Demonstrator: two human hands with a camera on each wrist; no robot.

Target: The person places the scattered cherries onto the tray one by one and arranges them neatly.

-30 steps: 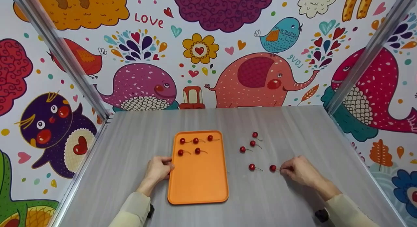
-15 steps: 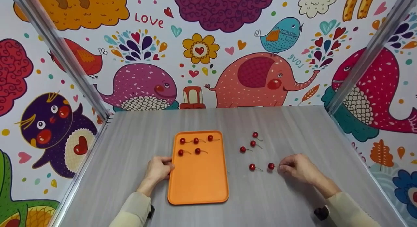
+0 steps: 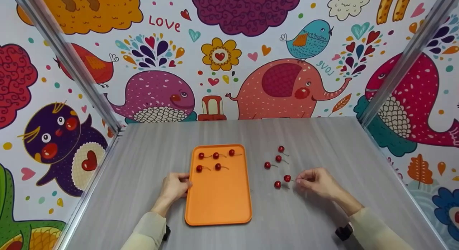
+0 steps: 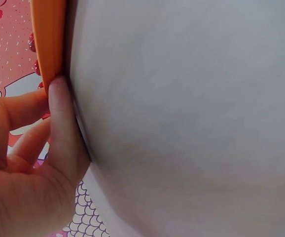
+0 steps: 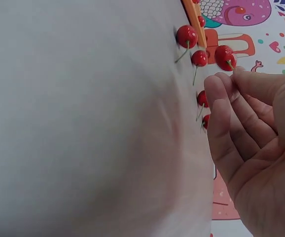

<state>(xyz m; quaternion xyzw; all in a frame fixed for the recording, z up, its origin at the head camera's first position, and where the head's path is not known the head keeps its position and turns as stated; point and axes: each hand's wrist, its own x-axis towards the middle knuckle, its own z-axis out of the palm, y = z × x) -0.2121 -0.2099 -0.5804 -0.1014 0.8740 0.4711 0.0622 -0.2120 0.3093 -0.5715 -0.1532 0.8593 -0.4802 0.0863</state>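
Note:
My right hand (image 3: 317,182) pinches a red cherry (image 3: 287,178) by its stem between thumb and fingertips. In the right wrist view that cherry (image 5: 225,57) hangs off the table, apart from the others lying there. My left hand (image 3: 175,187) grips the left rim of the orange tray (image 3: 218,203), as the left wrist view also shows, with thumb and finger at the tray edge (image 4: 51,39). Inside the tray, several cherries (image 3: 216,155) lie in two rows at its far end, stems pointing right.
Several loose cherries lie on the grey table (image 3: 143,153) right of the tray, among them a near cherry (image 3: 278,184) just below the held one. Behind stands a patterned wall (image 3: 215,24), with metal posts (image 3: 394,74) at the sides.
My right hand has lifted the cherry by its stem and carried it left and away from me. My left hand and the tray have stayed put.

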